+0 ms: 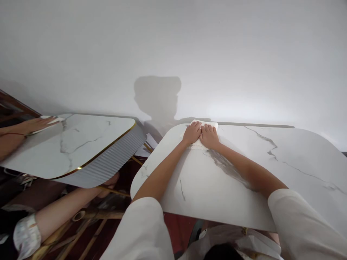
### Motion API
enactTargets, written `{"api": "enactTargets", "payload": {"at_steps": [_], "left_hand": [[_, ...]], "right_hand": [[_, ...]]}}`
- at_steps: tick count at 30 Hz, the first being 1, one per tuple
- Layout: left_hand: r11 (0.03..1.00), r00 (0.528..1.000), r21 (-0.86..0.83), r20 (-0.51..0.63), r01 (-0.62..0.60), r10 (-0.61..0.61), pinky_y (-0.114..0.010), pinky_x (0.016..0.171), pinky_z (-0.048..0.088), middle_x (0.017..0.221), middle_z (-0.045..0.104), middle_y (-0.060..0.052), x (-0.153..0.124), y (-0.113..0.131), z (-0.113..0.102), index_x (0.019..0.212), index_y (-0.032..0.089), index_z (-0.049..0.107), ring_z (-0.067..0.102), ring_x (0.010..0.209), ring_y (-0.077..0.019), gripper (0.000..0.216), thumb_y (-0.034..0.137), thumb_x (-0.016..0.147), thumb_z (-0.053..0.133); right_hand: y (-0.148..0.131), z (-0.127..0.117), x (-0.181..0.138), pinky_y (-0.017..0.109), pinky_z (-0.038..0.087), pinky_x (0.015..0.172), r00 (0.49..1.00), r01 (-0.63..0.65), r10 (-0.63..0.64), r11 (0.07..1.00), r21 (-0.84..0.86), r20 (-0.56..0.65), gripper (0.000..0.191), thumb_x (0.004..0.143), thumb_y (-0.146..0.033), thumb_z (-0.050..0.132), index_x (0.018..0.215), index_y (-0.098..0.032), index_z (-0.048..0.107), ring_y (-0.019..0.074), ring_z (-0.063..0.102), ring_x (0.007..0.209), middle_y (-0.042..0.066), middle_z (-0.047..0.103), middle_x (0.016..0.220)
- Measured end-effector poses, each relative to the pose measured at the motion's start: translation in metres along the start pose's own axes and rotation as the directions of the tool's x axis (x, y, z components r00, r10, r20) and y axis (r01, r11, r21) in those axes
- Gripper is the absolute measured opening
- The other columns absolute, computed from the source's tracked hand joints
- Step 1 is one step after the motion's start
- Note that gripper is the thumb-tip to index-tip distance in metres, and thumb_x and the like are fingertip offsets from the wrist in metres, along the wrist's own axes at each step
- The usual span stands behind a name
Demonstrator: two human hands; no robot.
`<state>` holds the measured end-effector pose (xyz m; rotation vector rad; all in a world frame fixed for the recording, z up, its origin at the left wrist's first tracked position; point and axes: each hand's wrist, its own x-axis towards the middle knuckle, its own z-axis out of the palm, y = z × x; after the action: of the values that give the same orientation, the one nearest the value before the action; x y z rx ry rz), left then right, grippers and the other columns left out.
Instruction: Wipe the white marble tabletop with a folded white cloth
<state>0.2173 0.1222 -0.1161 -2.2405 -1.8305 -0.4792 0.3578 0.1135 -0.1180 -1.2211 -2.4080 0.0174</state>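
Both my arms reach forward over a white marble-patterned tabletop (230, 195) with rounded corners. Near its far edge, by the wall, lies a folded white cloth (198, 144). My left hand (192, 132) presses flat on the cloth's left part, fingers stretched out. Right beside it, my right hand (209, 136) rests flat on the same cloth, its fingers extended and a little apart. The two hands touch or nearly touch at the thumbs. Beneath the palms the cloth is hidden.
A pale wall (244, 65) rises behind the tabletop. To the left stands a second marble-patterned table (84, 144) with a gold edge and ribbed side. Another person's hand (39, 124) lies on a white cloth (55, 120) there. Below is a bamboo frame (100, 214).
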Motion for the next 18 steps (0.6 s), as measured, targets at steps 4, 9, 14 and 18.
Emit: {"api": "enactTargets", "payload": {"at_steps": [4, 9, 14, 18], "left_hand": [[0.999, 1.000, -0.039, 0.015, 0.003, -0.002, -0.040, 0.106, 0.032, 0.137, 0.046, -0.008, -0.033, 0.005, -0.010, 0.128, 0.019, 0.043, 0.037, 0.129, -0.0203, 0.042, 0.026, 0.092, 0.024], [0.998, 0.999, -0.050, 0.039, 0.030, -0.028, -0.042, 0.108, 0.029, 0.141, 0.043, -0.007, -0.088, 0.015, -0.031, 0.130, 0.020, 0.042, 0.033, 0.133, -0.0211, 0.043, 0.028, 0.093, 0.023], [0.991, 0.990, -0.022, 0.055, 0.129, -0.127, -0.045, 0.108, 0.029, 0.143, 0.040, -0.008, -0.144, 0.033, -0.056, 0.132, 0.019, 0.041, 0.032, 0.134, -0.0233, 0.045, 0.029, 0.092, 0.023], [0.983, 0.982, 0.021, 0.052, 0.183, -0.184, -0.046, 0.107, 0.030, 0.142, 0.042, -0.010, -0.183, 0.051, -0.074, 0.131, 0.018, 0.042, 0.033, 0.133, -0.0254, 0.046, 0.027, 0.090, 0.022]], "right_hand": [[-0.024, -0.011, -0.034, 0.048, 0.017, 0.106, 1.000, -0.013, 0.013, 1.000, 0.001, -0.001, 0.051, 0.092, -0.027, 0.034, 0.137, -0.003, 0.038, 0.0318, 0.028, 0.132, 0.020, 0.035, 0.144], [-0.059, -0.023, -0.077, 0.050, 0.017, 0.107, 1.000, 0.009, -0.009, 0.999, 0.045, 0.011, 0.054, 0.091, -0.028, 0.035, 0.137, -0.001, 0.037, 0.0347, 0.027, 0.132, 0.022, 0.034, 0.144], [-0.089, -0.035, -0.115, 0.051, 0.015, 0.108, 0.996, 0.062, -0.067, 0.994, 0.092, 0.053, 0.055, 0.090, -0.028, 0.036, 0.137, 0.001, 0.037, 0.0366, 0.026, 0.133, 0.023, 0.033, 0.144], [-0.105, -0.046, -0.144, 0.050, 0.015, 0.108, 0.988, 0.129, -0.138, 0.985, 0.116, 0.074, 0.056, 0.089, -0.029, 0.038, 0.137, 0.000, 0.037, 0.0357, 0.027, 0.132, 0.023, 0.033, 0.144]]}}
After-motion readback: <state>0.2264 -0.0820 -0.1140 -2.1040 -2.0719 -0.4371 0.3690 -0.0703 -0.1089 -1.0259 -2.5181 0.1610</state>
